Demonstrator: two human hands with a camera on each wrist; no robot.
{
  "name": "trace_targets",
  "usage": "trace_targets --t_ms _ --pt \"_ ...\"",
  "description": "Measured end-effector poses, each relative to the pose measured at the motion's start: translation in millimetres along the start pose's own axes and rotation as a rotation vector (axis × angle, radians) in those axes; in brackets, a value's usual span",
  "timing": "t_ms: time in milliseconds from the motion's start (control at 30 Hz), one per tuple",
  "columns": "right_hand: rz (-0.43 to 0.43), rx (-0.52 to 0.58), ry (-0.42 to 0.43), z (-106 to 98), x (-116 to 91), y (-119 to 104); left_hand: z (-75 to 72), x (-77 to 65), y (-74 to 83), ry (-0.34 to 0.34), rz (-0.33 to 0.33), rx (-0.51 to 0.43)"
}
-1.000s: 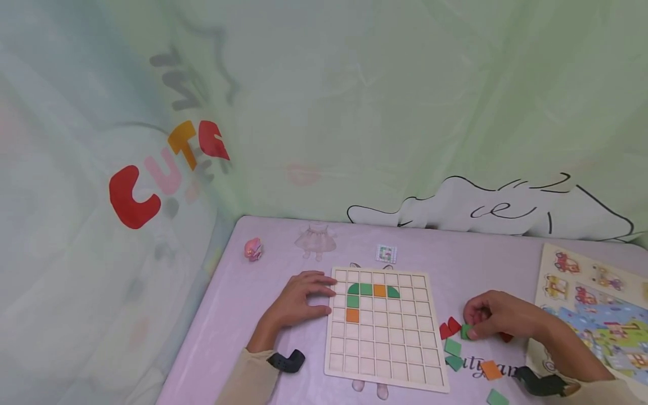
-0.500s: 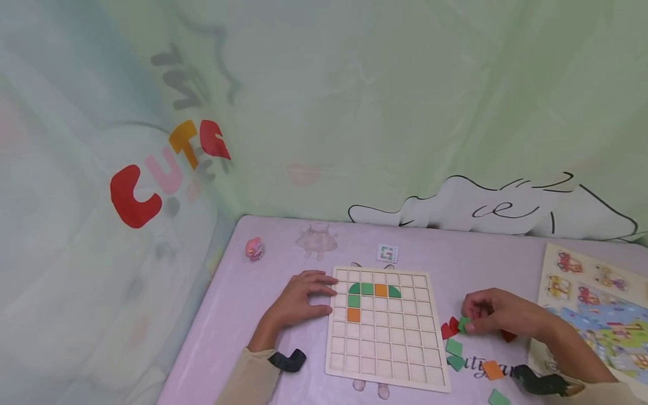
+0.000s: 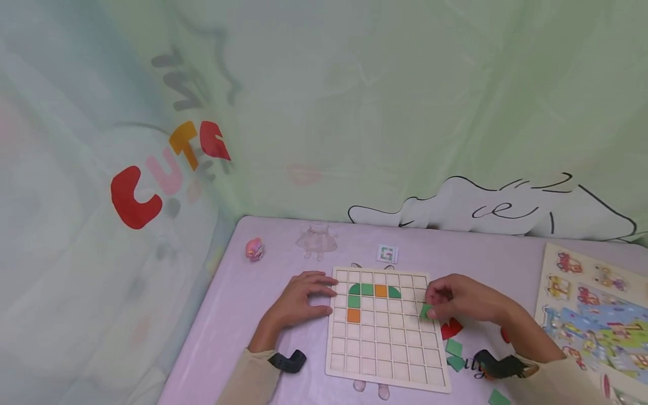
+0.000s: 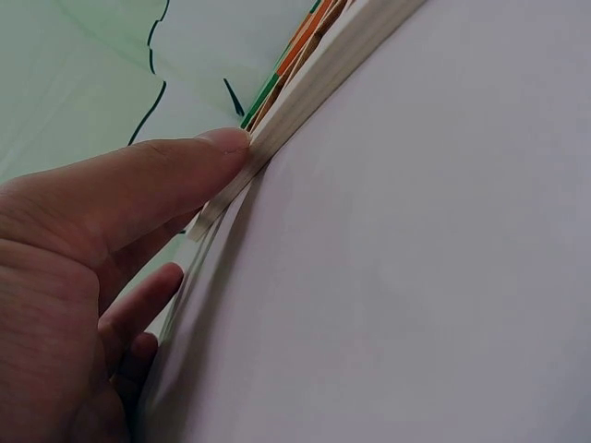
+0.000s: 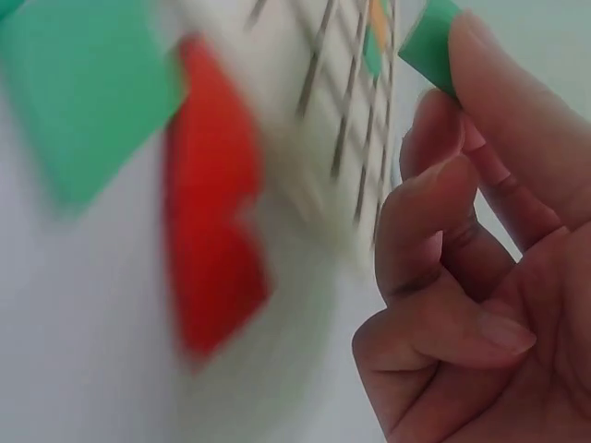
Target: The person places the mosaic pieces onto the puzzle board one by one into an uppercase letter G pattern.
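Note:
My right hand pinches a green tile between thumb and fingers, over the right edge of the wooden grid board. In the right wrist view the same green tile sticks out past the thumb tip, and the other fingers curl toward the palm. On the board's upper left, green and orange tiles make a row and a short column, with rounded green pieces at the row's ends. My left hand lies at the board's left edge, fingers spread. Its thumb touches the board's side in the left wrist view.
Red pieces and loose green tiles lie right of the board. A small pattern card sits behind it, and a pink toy at the far left. Picture boards are at the right; fabric walls rise behind.
My right hand has moved left with the green tile, from beside the red pieces to the board's right edge. My left hand has stayed at the board.

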State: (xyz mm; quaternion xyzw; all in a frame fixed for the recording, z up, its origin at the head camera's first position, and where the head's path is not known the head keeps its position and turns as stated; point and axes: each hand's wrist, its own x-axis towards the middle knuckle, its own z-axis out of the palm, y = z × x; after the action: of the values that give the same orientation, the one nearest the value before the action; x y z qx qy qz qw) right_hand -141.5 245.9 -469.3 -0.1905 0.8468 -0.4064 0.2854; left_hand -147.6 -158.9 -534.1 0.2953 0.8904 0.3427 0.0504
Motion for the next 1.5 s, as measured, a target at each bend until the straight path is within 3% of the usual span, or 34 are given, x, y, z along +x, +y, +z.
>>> trace_targets --t_ms 333,633,1100,1500 --pt "-0.150 -0.003 -0.037 30 38 -37 -0.5 -0.7 1.0 -0.006 -0.008 -0.009" --pt "-0.224 0.025 -0.015 61 57 -52 -1.0 -0.4 1.9 -0.006 -0.003 -0.009" --pt "-0.210 -0.012 0.002 87 66 -61 -0.9 0.4 -0.4 -0.019 -0.008 -0.010" --pt "-0.196 -0.031 0.011 95 69 -64 -0.5 -0.3 0.6 -0.016 -0.017 -0.010"
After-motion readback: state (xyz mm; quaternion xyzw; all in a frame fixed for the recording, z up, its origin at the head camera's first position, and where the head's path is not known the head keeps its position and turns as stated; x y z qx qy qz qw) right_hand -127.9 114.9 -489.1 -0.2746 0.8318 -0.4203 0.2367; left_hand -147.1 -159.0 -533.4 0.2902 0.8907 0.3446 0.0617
